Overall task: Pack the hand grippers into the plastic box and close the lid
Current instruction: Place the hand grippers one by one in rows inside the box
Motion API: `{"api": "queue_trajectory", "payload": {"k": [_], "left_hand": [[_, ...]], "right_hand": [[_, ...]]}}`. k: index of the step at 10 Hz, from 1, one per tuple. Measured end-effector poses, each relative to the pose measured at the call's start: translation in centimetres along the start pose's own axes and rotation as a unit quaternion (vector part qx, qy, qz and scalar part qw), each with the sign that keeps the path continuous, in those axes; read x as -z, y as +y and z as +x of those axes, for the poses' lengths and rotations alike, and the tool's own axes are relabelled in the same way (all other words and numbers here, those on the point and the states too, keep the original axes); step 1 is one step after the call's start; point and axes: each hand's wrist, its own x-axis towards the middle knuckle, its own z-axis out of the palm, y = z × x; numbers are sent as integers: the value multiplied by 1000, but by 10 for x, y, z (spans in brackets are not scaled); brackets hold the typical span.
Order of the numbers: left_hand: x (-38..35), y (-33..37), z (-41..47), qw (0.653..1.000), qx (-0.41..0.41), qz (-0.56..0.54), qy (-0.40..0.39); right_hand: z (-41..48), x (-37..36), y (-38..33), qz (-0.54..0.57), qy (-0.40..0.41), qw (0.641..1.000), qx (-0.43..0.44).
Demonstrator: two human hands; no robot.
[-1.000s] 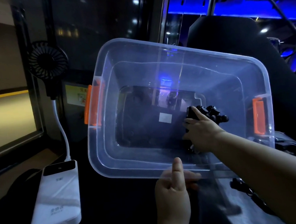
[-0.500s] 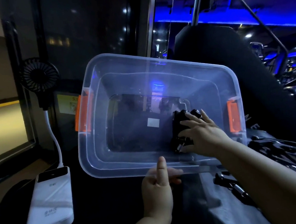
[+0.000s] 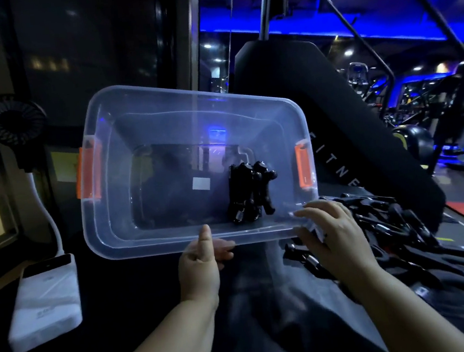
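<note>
1. The clear plastic box [image 3: 157, 241], tilted with its opening toward the camera, fills the frame's centre.
2. The left hand [image 3: 199, 268] pinches its near rim, thumb on top.
3. A few black hand grippers [image 3: 248, 192] lie inside, right of centre.
4. The right hand [image 3: 333, 234], fingers loosely spread, holds nothing at the box's lower right corner.
5. More loose grippers [image 3: 397, 238] are piled on the counter [image 3: 131, 315] at right.

two bare forearms enter from 6 o'clock. left hand [image 3: 198, 265]: no glove, ring or watch visible. right hand [image 3: 333, 237]: likewise ungloved, no jewellery visible. no sleeve shows on either forearm within the frame.
</note>
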Motion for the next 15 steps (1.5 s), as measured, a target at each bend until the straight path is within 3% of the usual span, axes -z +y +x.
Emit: {"api": "queue_trajectory", "payload": {"k": [1, 2, 3, 4, 9, 15], "left_hand": [[0, -1, -2, 1000, 0, 1, 0], [-1, -1, -4, 1000, 0, 3, 0], [-2, -2, -5, 1000, 0, 9, 2], [-1, -3, -5, 1000, 0, 11, 2], [-3, -4, -5, 1000, -6, 15, 6], [0, -3, -5, 1000, -5, 8, -2]], "right_hand": [[-21, 16, 13, -32, 7, 997, -73], [-38, 27, 26, -105, -61, 969, -214], [-52, 28, 31, -177, -167, 923, -297], [-56, 25, 29, -179, -206, 905, -328], [-41, 23, 25, -164, -183, 892, -380], [-53, 26, 10, -112, -66, 941, -311]]}}
